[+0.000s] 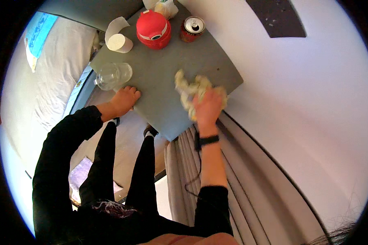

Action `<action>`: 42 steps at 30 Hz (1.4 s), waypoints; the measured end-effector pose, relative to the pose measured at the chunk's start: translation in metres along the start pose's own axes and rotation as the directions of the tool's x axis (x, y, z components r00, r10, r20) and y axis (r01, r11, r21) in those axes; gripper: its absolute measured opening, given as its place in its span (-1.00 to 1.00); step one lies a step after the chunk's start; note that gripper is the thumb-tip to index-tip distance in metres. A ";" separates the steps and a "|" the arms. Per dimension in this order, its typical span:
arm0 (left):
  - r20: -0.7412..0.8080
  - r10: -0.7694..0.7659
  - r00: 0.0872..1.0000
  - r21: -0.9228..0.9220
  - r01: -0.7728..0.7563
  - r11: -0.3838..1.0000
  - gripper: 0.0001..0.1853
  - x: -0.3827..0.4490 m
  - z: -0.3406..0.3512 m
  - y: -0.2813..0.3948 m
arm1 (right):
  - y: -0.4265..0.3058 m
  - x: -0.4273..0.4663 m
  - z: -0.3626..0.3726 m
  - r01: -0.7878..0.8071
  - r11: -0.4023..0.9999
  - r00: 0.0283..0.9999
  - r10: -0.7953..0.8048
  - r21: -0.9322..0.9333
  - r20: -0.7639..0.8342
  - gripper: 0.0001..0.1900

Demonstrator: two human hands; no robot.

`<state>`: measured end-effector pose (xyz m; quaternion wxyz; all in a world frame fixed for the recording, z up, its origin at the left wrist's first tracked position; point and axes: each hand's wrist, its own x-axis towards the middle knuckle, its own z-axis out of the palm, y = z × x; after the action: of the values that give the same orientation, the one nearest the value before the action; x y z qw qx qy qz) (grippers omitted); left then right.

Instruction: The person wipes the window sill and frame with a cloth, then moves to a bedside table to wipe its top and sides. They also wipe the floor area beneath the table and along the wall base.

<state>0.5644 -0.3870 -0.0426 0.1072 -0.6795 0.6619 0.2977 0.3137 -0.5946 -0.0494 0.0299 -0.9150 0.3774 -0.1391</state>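
My right hand [208, 105] presses a crumpled pale yellow cloth [187, 92] onto the grey tabletop [156, 79], close to its right edge. Hand and cloth are both blurred. At the table's near left edge, my left hand [124, 99] has its fingers curled over the top, with the thumb low at the rim. Just beyond that hand is a clear plastic bottle [115, 75], also by the left edge. A small dark speck [218, 69] marks the surface beyond the cloth.
Toward the far end stand a toilet paper roll [120, 43], a red lidded container [153, 30], an opened drink can [192, 29] and a plastic bag [166, 9]. A bed [64, 58] lies left, a white wall [288, 92] right, and grey curtains [184, 171] hang nearby.
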 end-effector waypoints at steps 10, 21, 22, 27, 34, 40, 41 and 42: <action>-0.074 0.050 0.996 -0.010 -0.051 0.999 -0.45 0.001 0.000 0.001 | 0.037 0.049 -0.002 -0.327 0.945 0.938 0.323 0.013 0.130 -0.58; -0.072 0.081 0.994 -0.064 -0.086 0.994 -0.52 0.000 0.004 -0.005 | -0.108 -0.137 -0.036 -0.113 0.872 0.904 -0.109 0.477 0.414 -0.34; -0.067 0.058 0.996 -0.056 -0.062 0.996 -0.53 0.000 0.005 -0.005 | -0.093 -0.124 -0.036 -0.097 0.854 0.929 -0.107 0.511 0.354 -0.34; -0.119 0.026 0.993 -0.102 -0.038 0.994 -0.56 -0.007 0.011 -0.004 | -0.062 0.034 -0.016 -0.057 0.981 0.995 0.040 0.186 0.091 -0.32; -0.124 0.009 0.992 -0.159 -0.029 0.987 -0.61 -0.008 0.007 -0.001 | -0.122 0.003 -0.008 -0.036 0.986 0.920 -0.030 0.160 0.390 -0.31; -0.342 -0.107 0.933 -0.488 -0.079 0.869 -0.62 -0.078 0.022 -0.027 | -0.121 -0.054 -0.026 -0.019 0.963 0.897 -0.102 0.267 0.431 -0.28; -0.262 -0.230 0.937 -0.558 0.047 0.828 -0.62 -0.100 0.021 -0.033 | -0.121 -0.055 -0.024 -0.026 0.963 0.905 -0.091 0.267 0.416 -0.29; -0.173 -0.341 0.924 -0.616 0.169 0.770 -0.62 -0.113 0.014 -0.040 | -0.121 -0.056 -0.022 -0.036 0.964 0.912 -0.077 0.265 0.402 -0.30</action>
<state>0.6051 -0.2811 -0.0023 -0.1623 -0.7974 0.4452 0.3737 0.3527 -0.4683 -0.0222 0.2296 -0.9153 0.3308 0.0055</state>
